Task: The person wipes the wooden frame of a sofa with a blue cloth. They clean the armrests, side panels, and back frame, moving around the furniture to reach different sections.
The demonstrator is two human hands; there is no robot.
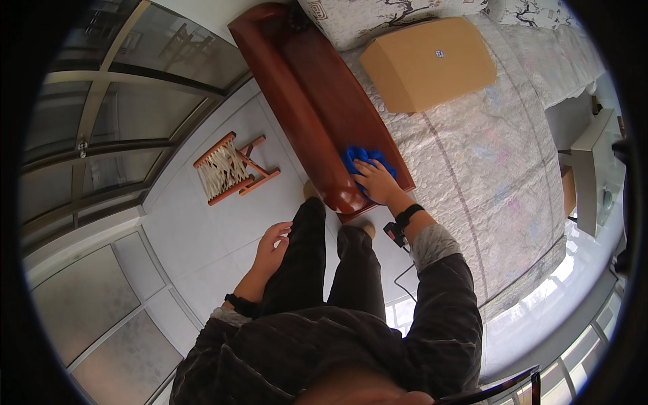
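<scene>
My right hand (375, 180) presses on a crumpled blue cloth (360, 157), its fingers spread over the top. The cloth lies on the near end of a long, glossy reddish-brown wooden piece of furniture (304, 106), between its rounded raised roll and its flat edge. My left hand (273, 243) hangs beside my left thigh with its fingers loosely bent and nothing in it. Both wrists wear black bands.
A folding stool (225, 171) with a woven cord seat stands on the tiled floor at left. A cardboard box (430, 66) rests on the quilted bed cover (455, 177) at right. A cable runs beside my right leg. Glass-panelled doors (126, 101) line the left.
</scene>
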